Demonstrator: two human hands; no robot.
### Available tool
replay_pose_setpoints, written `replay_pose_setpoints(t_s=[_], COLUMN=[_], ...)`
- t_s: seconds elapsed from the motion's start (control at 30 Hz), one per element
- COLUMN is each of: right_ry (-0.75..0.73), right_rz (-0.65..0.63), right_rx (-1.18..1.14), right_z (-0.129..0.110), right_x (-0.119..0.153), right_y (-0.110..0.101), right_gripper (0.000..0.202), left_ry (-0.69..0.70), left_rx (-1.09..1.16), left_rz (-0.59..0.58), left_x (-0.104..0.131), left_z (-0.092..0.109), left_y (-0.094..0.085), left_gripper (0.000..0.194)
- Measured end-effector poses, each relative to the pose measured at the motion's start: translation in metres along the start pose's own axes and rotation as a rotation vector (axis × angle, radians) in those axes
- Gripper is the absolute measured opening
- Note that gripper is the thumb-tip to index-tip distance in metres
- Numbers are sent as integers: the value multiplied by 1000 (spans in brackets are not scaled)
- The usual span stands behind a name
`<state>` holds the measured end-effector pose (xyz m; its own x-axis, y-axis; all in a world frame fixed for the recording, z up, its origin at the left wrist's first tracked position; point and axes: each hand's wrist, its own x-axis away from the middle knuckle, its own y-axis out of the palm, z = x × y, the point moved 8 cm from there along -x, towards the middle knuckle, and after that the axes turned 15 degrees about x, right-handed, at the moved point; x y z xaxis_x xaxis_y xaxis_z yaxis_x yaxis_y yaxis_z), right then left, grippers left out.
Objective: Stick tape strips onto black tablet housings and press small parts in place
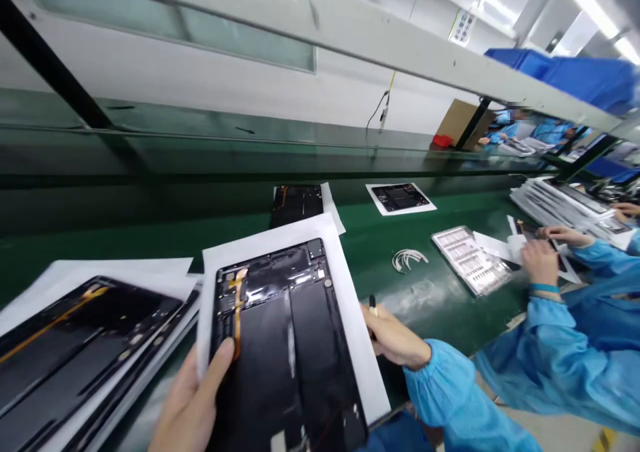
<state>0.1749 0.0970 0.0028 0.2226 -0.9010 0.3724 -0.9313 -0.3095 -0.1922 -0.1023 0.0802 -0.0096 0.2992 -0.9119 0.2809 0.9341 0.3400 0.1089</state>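
A black tablet housing (270, 332) with an orange ribbon cable on its left side lies on a white sheet (350, 332), tilted toward me. My left hand (197, 392) grips the lower left edge of both, its thumb over the housing beside the ribbon cable. At the sheet's right edge is my right hand (395, 335), fingers closed round a thin black pen-like tool (373, 303); its lower end is hidden. Left of my left hand lies a stack of similar housings (100, 332) with white sheets between them.
Two more housings (297, 202) (400, 197) lie on sheets on the green bench (420, 299). White curved strips (409, 259) and a clear tray (470, 259) sit to the right. A co-worker's hands (543, 262) work beyond. A shelf beam (350, 22) crosses overhead.
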Motion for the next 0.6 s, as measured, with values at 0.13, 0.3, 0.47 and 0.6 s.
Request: replay_pose_setpoints(t_s=[0.13, 0.3, 0.47, 0.6], right_ry=[26, -79, -231, -189], right_rz=[-22, 340, 395, 228], right_rx=[-17, 135, 72, 189], right_z=[33, 38, 18, 4], right_x=[10, 20, 5, -22], right_y=[21, -42, -50, -16], right_gripper=[61, 58, 64, 33], left_ry=[-87, 111, 235, 678], left_rx=[-64, -280, -883, -1101], left_rz=[-3, -98, 46, -8], left_x=[1, 11, 21, 18], left_z=[-31, -21, 8, 37], left_y=[-1, 8, -10, 20], left_gripper=[54, 63, 65, 49])
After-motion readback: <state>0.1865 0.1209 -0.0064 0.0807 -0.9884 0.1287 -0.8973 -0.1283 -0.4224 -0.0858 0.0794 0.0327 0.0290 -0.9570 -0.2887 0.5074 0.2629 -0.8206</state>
